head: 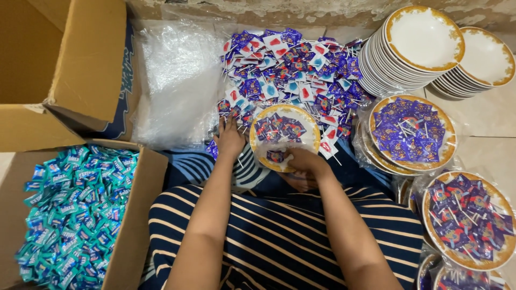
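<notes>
Plate [309, 119], gold-rimmed, sits before the person holding a few purple lollipops [279, 128]; right hand [303, 161] grips its near rim, left hand [230, 138] presses spread fingers into the loose lollipop pile [293, 70]. Cardboard box [137, 215] holds teal candy packets [72, 215]. Two filled wrapped plates [411, 134] lie right; two empty stacks [424, 40] behind

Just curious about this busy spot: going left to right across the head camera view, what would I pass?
Box of teal sweets → clear plastic bags → left hand → gold-rimmed plate held by right hand → filled wrapped plate → another filled plate.
</notes>
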